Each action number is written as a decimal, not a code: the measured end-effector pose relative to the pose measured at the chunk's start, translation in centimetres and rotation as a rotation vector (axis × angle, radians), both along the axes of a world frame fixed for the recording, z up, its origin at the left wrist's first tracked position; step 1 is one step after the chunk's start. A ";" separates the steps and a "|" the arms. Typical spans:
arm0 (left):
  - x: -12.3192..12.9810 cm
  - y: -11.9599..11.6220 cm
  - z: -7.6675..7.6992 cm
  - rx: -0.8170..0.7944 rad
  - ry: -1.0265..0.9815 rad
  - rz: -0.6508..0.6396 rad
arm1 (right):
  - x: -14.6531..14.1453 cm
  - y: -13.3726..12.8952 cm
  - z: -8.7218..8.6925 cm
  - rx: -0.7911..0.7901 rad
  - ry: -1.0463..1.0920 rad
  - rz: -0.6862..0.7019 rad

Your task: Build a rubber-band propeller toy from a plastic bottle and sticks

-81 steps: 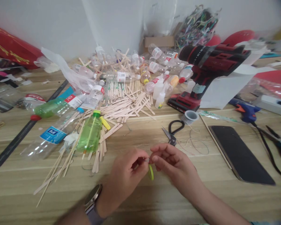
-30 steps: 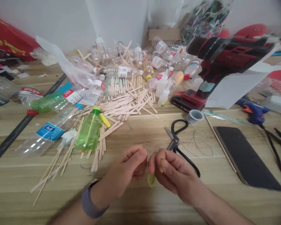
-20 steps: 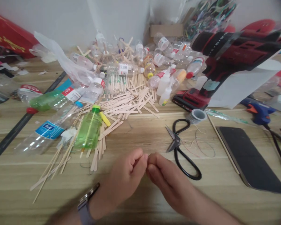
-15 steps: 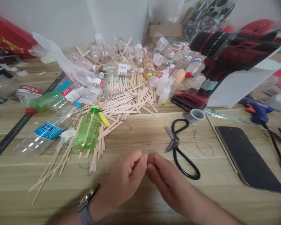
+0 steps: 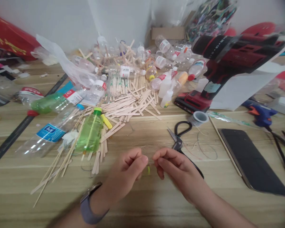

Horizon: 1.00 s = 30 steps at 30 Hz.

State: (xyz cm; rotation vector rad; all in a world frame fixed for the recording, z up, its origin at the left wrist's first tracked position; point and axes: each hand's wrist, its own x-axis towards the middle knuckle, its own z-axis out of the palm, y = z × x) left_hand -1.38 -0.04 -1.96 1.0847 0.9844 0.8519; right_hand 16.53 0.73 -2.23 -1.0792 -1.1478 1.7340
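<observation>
My left hand, with a watch on its wrist, is closed in a pinch, the thumb pressed on the curled fingers. Facing it a short way off, my right hand has thumb and forefinger pinched together. What either pinch holds is too small or hidden to name. A small yellow-green piece shows in the gap between the hands; whether it hangs or lies on the table I cannot tell. Black-handled scissors lie partly behind my right hand. Thin wire or thread curls on the table beyond them.
To the left lie a green bottle, a clear bottle and thin wooden sticks. Craft sticks and more bottles are heaped behind. At right are a drill, a small cup, a phone and a glue gun.
My hands, fingertips touching before, have moved apart, the right one shifting right and covering more of the scissors. The yellow-green piece has come into sight between them.
</observation>
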 end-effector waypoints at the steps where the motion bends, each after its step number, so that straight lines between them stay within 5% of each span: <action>1: -0.1 0.0 0.1 0.009 0.005 -0.001 | 0.0 0.0 0.1 0.081 -0.097 0.000; 5: -0.1 0.1 0.4 0.049 0.072 -0.026 | -0.1 -0.1 0.2 0.549 -0.442 0.029; 8: 0.0 0.2 0.5 0.036 0.085 -0.035 | -0.3 -0.3 0.0 0.685 -0.510 0.047; 18: 0.1 -0.3 -0.4 -0.004 0.007 0.013 | -0.4 -0.7 -0.4 0.704 -0.562 0.066; 26: 0.3 -0.2 -1.1 0.023 -0.170 0.049 | -0.5 -0.6 0.0 0.365 -0.314 0.074; 30: 0.4 -0.4 -1.1 0.063 -0.180 0.015 | -0.7 -0.8 0.0 0.374 -0.265 0.036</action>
